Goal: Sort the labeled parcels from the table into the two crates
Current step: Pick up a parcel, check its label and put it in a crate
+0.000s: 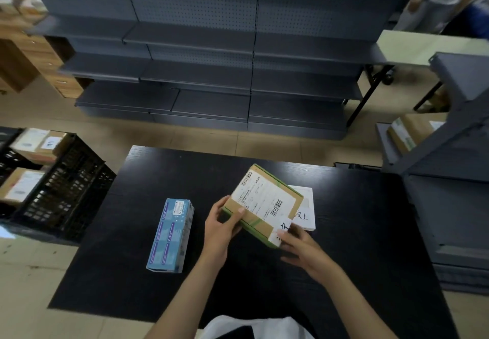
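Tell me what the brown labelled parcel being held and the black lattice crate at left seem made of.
Brown labelled parcel: likely matte cardboard, with plain brown faces and taped edges. Black lattice crate: probably moulded plastic, given its uniform gridded walls.

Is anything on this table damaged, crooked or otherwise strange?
Nothing looks damaged or spilled. One small oddity: the handwritten white sticker on the cardboard parcel seems to overhang its near corner, beside the right hand. The left hand holds the parcel tilted above the table.
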Demonstrator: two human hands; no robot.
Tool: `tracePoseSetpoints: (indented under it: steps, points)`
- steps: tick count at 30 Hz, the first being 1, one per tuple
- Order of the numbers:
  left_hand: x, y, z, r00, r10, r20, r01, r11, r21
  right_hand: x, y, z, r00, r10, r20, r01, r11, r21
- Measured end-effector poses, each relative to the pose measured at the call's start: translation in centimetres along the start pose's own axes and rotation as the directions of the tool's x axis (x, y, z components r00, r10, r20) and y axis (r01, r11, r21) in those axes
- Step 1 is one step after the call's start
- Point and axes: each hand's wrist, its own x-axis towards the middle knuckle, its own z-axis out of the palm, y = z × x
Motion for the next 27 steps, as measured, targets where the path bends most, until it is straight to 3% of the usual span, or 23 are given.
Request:
tracePoseSetpoints:
  steps: [3, 5, 9, 12, 14, 22, 27]
  points:
    - [0.2, 1.1, -1.0, 1.0, 0.014, 0.018, -0.014, 0.999, 0.032, 0.1, -1.0, -1.4, 0.982, -0.076, -0.174, 0.095, 0.99, 0.102]
    - [0.2, 1.7, -1.7, 0.999, 0.018, 0.049, -0.022, 0.997, 0.071, -0.1, -1.8, -2.1, 0.961, -0.157, -0.226, 0.173, 0.983, 0.055]
    - [-0.1, 2.7, -2.8, 0.989, 0.016, 0.147, -0.044, 0.982, 0.184, -0.9, -3.2, -1.6, 0.961, -0.246, -0.125, 0.233, 0.966, -0.108]
    - [-0.1, 3.8, -3.0, 0.972, -0.027, 0.235, -0.027, 0.974, 0.225, -1.3, -3.4, -1.7, 0.97, -0.241, -0.017, 0.226, 0.933, -0.281]
    - [0.1, 4.6, -2.9, 0.961, -0.039, 0.273, -0.033, 0.967, 0.252, -1.7, -3.4, -1.9, 0.972, -0.232, 0.024, 0.229, 0.925, -0.304]
    - [-0.7, 4.4, -1.9, 0.959, 0.02, 0.282, -0.122, 0.931, 0.345, -2.4, -2.3, -2.6, 0.967, -0.245, -0.069, 0.241, 0.969, -0.063]
    - [-1.9, 1.6, -2.5, 0.951, -0.035, 0.308, -0.079, 0.934, 0.349, -2.1, -1.6, -3.2, 0.955, -0.245, -0.169, 0.253, 0.967, 0.024]
